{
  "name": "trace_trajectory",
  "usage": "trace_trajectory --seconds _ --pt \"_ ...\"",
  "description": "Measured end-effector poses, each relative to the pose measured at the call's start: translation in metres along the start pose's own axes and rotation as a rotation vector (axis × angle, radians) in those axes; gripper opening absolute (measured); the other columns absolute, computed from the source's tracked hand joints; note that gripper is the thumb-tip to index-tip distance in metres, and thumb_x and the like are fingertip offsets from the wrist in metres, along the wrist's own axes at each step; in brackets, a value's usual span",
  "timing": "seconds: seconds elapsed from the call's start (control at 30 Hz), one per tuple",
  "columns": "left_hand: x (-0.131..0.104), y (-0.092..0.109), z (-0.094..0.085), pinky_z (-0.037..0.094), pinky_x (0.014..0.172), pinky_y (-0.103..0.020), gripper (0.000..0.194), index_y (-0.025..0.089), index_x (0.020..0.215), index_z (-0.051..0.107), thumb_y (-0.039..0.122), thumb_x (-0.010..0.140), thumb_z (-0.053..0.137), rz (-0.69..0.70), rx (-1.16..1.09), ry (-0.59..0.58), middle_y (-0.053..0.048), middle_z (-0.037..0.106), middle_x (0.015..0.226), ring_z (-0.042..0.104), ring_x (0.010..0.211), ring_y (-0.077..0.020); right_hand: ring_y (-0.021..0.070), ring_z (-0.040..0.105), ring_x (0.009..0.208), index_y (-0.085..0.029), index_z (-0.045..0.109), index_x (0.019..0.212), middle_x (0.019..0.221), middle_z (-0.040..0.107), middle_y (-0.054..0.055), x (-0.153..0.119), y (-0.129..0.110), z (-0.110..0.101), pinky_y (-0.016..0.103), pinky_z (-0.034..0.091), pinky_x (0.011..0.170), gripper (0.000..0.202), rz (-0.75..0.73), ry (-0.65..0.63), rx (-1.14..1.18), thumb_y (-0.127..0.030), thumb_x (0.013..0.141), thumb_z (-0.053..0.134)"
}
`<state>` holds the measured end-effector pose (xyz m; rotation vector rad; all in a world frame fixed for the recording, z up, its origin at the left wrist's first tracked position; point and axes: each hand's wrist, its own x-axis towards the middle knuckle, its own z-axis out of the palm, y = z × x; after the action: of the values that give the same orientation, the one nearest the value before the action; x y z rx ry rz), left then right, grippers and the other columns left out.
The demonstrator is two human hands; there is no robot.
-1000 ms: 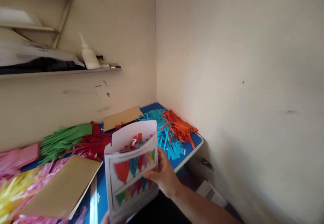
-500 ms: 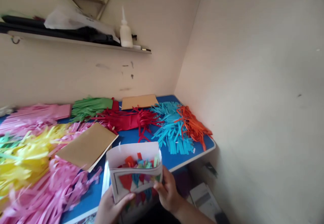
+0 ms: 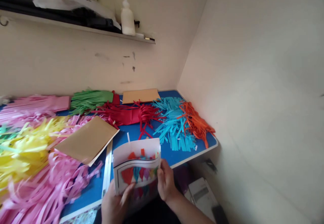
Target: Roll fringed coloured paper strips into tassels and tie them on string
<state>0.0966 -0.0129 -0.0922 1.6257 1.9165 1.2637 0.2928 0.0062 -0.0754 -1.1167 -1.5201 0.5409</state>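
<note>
A white paper packet (image 3: 139, 166) with a black-lined front and pictures of coloured tassels is held near the table's front edge. Its top gapes, and bits of orange, blue and green paper show inside. My left hand (image 3: 115, 200) grips the lower left side, thumb across the front. At the right edge, my right hand (image 3: 167, 181) pinches the packet between thumb and fingers. Beyond it lie red fringed paper (image 3: 130, 115), light blue fringe (image 3: 172, 124) and orange fringe (image 3: 197, 122).
The blue table (image 3: 95, 190) also bears a brown envelope (image 3: 87, 139), pink fringe (image 3: 55, 190), yellow fringe (image 3: 30, 149), green fringe (image 3: 92, 100) and a tan sheet (image 3: 140, 96). A glue bottle (image 3: 128, 21) stands on the wall shelf (image 3: 76, 27).
The view has tilted down a little. My right hand has shifted slightly up along the packet's right edge, and its thumb no longer lies over the front; the packet is still in both hands.
</note>
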Motion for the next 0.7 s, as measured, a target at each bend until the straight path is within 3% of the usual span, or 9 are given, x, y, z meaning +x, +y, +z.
trace_trajectory --seconds 0.07,0.13,0.17,0.23,0.3,0.37,0.47,0.57,0.7 --pt "-0.004 -0.001 0.001 0.056 0.052 -0.033 0.053 0.024 0.080 0.068 0.074 0.072 0.056 -0.018 0.021 -0.005 -0.005 0.075 0.072 0.071 0.064 -0.0268 0.0218 0.065 0.090 -0.019 0.049 0.130 0.107 0.064 0.012 0.022 -0.021 -0.016 0.034 0.054 0.076 0.038 -0.101 0.138 -0.081 -0.041 0.101 0.042" --pt "-0.007 0.001 0.001 0.056 0.052 -0.034 0.056 0.024 0.080 0.068 0.078 0.070 0.055 -0.022 0.037 -0.019 -0.005 0.075 0.072 0.071 0.064 -0.0274 0.0250 0.061 0.107 -0.020 0.050 0.131 0.117 0.061 0.013 0.056 -0.050 -0.032 0.040 0.050 0.089 0.037 -0.279 0.212 -0.206 -0.032 0.096 0.054" --pt "-0.008 0.003 0.001 0.056 0.052 -0.034 0.058 0.023 0.081 0.068 0.078 0.070 0.055 -0.015 0.044 -0.034 -0.006 0.075 0.073 0.072 0.065 -0.0277 0.0243 0.060 0.107 -0.023 0.054 0.128 0.114 0.063 0.011 0.076 -0.063 -0.039 0.040 0.048 0.090 0.034 -0.395 0.145 -0.265 -0.027 0.095 0.058" --pt "-0.008 0.009 0.000 0.056 0.052 -0.034 0.059 0.023 0.083 0.068 0.079 0.070 0.054 0.007 0.065 -0.055 -0.006 0.075 0.074 0.072 0.065 -0.0278 0.0197 0.062 0.101 -0.025 0.059 0.125 0.112 0.068 0.007 0.115 -0.085 -0.045 0.036 0.045 0.088 0.030 -0.551 -0.119 -0.384 -0.022 0.095 0.058" --pt "-0.007 0.014 -0.002 0.055 0.050 -0.034 0.060 0.023 0.083 0.068 0.079 0.072 0.052 0.032 0.082 -0.056 -0.006 0.075 0.071 0.071 0.062 -0.0275 0.0169 0.061 0.099 -0.027 0.061 0.123 0.123 0.066 0.005 0.149 -0.094 -0.044 0.034 0.042 0.083 0.030 -0.692 -0.423 -0.492 -0.017 0.096 0.054" --pt "-0.007 0.017 -0.004 0.054 0.048 -0.034 0.060 0.023 0.080 0.068 0.079 0.073 0.049 0.053 0.086 -0.039 -0.006 0.074 0.067 0.070 0.058 -0.0269 0.0162 0.060 0.094 -0.025 0.068 0.112 0.117 0.070 0.002 0.170 -0.095 -0.039 0.034 0.038 0.076 0.024 -0.823 -0.624 -0.557 -0.016 0.096 0.053" --pt "-0.010 0.014 -0.005 0.054 0.049 -0.033 0.058 0.023 0.080 0.068 0.078 0.075 0.049 0.063 0.088 -0.030 -0.005 0.074 0.068 0.070 0.058 -0.0265 0.0161 0.059 0.085 -0.020 0.071 0.093 0.090 0.074 0.000 0.176 -0.094 -0.035 0.034 0.032 0.071 0.019 -0.933 -0.647 -0.561 -0.020 0.098 0.052" --pt "-0.013 0.006 -0.006 0.054 0.050 -0.032 0.051 0.024 0.085 0.068 0.072 0.076 0.053 0.067 0.080 -0.007 -0.004 0.075 0.070 0.071 0.060 -0.0260 0.0166 0.057 0.081 -0.020 0.069 0.087 0.085 0.073 0.001 0.164 -0.101 -0.040 0.034 0.030 0.068 0.022 -0.936 -0.583 -0.582 -0.019 0.099 0.050" --pt "-0.011 0.005 -0.007 0.055 0.050 -0.031 0.046 0.024 0.086 0.068 0.068 0.077 0.057 0.105 0.040 -0.002 -0.005 0.076 0.073 0.071 0.062 -0.0262 0.0172 0.054 0.069 -0.019 0.068 0.078 0.077 0.070 0.002 0.152 -0.120 -0.060 0.032 0.028 0.060 0.020 -0.881 -0.774 -0.680 -0.010 0.091 0.056"
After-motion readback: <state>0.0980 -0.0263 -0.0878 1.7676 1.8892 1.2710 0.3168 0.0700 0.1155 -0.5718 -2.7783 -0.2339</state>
